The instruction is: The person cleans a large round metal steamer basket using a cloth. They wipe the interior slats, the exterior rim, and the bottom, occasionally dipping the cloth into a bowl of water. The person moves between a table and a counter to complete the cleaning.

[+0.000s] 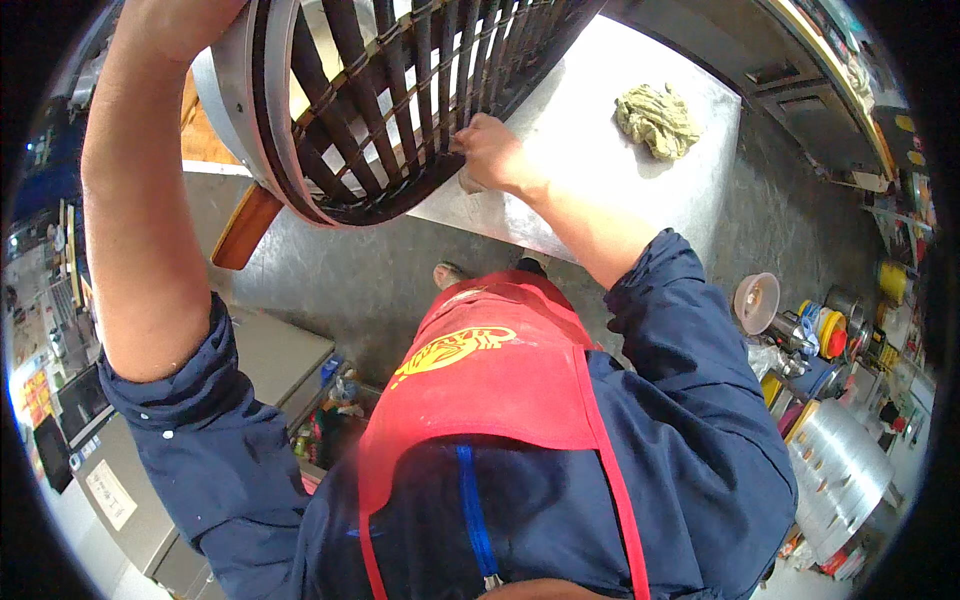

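Observation:
A large round steamer basket (390, 154) is tilted up on its side before me, its slatted base facing me. Dark slats are bound by crosswise ties, and a metal band (281, 142) rings the rim. My left hand (184, 26) is at the band's upper left; its fingers are hidden at the top edge of the view. My right hand (489, 154) has its fingers curled in at the basket's lower right edge, against the slats. A small pale spot at those fingertips cannot be made out.
A crumpled greenish cloth (658, 121) lies on the shiny metal worktable (577, 127). Below the basket, a wooden piece (247, 229) sticks out. Grey cabinets (277, 349) stand at left. On the right are a plastic tub (756, 303), jars and a large metal pot (844, 469).

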`<state>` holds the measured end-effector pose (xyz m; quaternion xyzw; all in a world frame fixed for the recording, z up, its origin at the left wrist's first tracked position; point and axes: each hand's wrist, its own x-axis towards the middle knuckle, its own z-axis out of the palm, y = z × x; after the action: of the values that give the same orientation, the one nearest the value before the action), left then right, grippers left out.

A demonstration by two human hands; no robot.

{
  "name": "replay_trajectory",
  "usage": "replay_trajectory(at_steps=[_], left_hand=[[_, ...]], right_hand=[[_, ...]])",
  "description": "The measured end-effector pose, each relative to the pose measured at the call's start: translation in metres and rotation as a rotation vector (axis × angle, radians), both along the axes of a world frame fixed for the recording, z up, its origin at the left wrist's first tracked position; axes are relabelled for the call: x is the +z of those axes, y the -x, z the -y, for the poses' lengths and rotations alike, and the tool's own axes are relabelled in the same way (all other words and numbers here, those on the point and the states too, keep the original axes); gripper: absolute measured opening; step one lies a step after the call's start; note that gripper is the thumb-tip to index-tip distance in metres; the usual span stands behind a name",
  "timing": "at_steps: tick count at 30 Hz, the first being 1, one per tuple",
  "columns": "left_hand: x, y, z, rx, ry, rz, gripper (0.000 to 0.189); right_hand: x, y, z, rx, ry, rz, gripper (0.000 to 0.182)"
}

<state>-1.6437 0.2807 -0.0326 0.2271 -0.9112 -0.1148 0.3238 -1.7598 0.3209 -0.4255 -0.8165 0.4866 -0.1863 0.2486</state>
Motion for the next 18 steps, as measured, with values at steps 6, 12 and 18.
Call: replay_trajectory(at_steps=[6, 12, 18], left_hand=[[-0.023, -0.001, 0.045, -0.228, -0.380, -0.185, 0.079], [-0.003, 0.003, 0.008, 0.047, -0.386, -0.216, 0.082], [0.011, -0.003, 0.004, 0.017, -0.515, -0.191, 0.083]], right_hand=[[0.010, 0.015, -0.027, -0.211, -0.040, 0.228, 0.034], [0.008, 0.021, -0.003, -0.703, -0.335, 0.311, 0.039], [0.055, 0.009, -0.010, -0.448, -0.468, 0.286, 0.028]])
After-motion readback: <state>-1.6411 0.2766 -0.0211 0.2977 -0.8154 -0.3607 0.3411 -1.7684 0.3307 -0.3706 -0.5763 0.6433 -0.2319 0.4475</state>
